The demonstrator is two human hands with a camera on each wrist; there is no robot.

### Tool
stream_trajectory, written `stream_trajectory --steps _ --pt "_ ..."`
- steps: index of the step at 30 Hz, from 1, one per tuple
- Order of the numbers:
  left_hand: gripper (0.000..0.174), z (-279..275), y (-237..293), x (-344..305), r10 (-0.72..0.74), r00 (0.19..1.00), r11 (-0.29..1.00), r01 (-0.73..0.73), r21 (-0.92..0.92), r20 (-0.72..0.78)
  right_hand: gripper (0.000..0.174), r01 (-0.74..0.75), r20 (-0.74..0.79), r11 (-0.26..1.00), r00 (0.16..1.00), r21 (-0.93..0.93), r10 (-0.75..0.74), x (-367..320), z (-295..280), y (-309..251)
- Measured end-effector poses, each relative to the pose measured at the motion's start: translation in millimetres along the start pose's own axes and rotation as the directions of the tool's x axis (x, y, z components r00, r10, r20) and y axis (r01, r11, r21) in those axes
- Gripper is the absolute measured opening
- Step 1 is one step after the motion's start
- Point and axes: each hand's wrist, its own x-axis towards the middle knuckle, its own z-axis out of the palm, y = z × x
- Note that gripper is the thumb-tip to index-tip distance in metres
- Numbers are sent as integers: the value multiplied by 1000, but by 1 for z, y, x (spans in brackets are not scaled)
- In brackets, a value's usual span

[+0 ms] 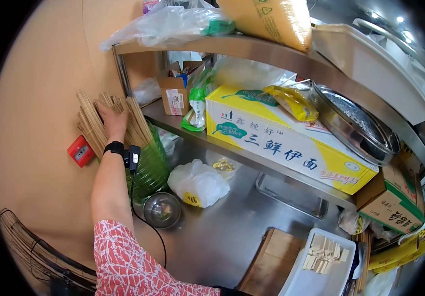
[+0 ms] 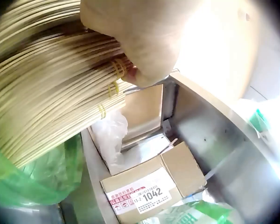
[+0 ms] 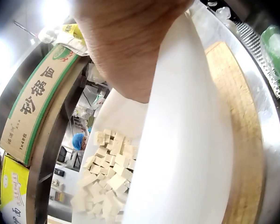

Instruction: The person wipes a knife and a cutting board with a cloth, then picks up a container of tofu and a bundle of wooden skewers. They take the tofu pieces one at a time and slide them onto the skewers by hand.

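My left hand (image 1: 112, 121) reaches into upright bundles of bamboo skewers (image 1: 91, 130), which stand in a green plastic container (image 1: 150, 167) by the wall. In the left wrist view its fingers grip a skewer bundle beside yellow rubber bands (image 2: 117, 68); some fingertips are hidden among the sticks. My right hand (image 3: 130, 46) is outside the head view. The right wrist view has it at the rim of a white tray (image 3: 186, 121), partly over the inside; I cannot tell how its fingers lie. Cut pale blocks resembling tofu (image 3: 109, 172) are grouped in that tray.
A wooden cutting board (image 1: 271, 261) lies beside the tray. Near the green container are a metal bowl (image 1: 161, 210) and a white plastic bag (image 1: 200, 182). The shelf above holds a yellow and white carton (image 1: 286, 143), a small cardboard box (image 1: 173, 96) and a round metal pan (image 1: 355, 123).
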Motion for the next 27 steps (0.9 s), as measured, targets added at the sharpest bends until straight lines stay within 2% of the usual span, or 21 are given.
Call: stream_trajectory --steps 5,8,9,10,12,15,18,21,24,27 --pt "97 -11 19 -12 -20 1000 999 20 25 -7 65 41 -22 999 999 16 -41 0 5 11" --pt "93 -8 18 -19 206 971 976 -195 100 -124 65 62 -37 998 997 31 -60 3 7 16" --pt "88 -20 31 -26 319 945 903 -278 327 -78 65 63 -31 997 998 40 -62 4 8 16" --pt "80 -29 36 -24 400 916 846 -355 398 -32 65 60 -30 997 998 47 -58 5 10 18" --pt "66 -42 40 -18 541 838 694 -496 523 76 64 57 -26 997 998 59 -56 7 15 23" --pt "37 -33 15 5 628 710 464 -671 579 320 64 65 -35 996 997 54 -64 8 17 27" --pt "22 -33 24 11 585 719 413 -663 624 377 63 20 -4 999 1000 29 -20 4 6 13" --pt "20 -47 47 11 422 766 457 -641 616 485 63 -21 13 1000 1000 -22 22 4 5 10" --pt "20 -48 52 13 416 757 395 -649 650 504 63 -52 35 999 998 8 52 6 4 9" --pt "19 -15 16 26 614 653 226 -683 695 443 60 -71 20 997 997 -4 71 5 3 5"
